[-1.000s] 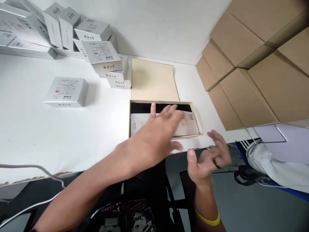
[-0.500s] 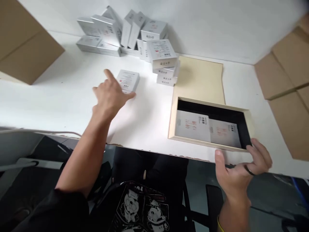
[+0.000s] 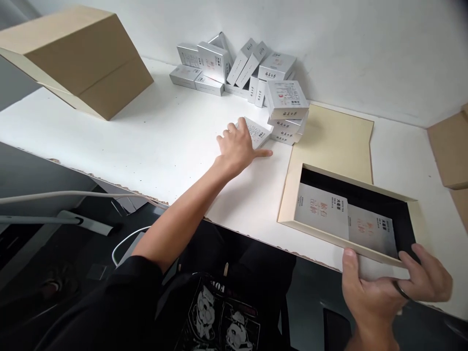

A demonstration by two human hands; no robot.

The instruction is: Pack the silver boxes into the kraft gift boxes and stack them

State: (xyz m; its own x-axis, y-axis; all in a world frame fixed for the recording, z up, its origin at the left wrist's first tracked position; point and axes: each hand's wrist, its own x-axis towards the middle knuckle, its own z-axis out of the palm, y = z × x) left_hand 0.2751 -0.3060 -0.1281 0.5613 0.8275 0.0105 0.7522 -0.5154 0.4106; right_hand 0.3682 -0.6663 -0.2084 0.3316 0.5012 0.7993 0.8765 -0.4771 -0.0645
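Left hand (image 3: 237, 146) is lying over a small silver rectangular carton (image 3: 259, 132) on the white surface (image 3: 164, 141), fingers spread and not clamped, just beside the pile of silver cartons (image 3: 256, 73). Right hand (image 3: 383, 287) is pinching the near rim of the open beige cardboard gift box (image 3: 288, 204), which is sitting at the surface's near edge.

A heap of silver boxes (image 3: 252, 73) lies just beyond the left fingers (image 3: 231, 132), a tilted cardboard carton (image 3: 84, 58) well to their left.
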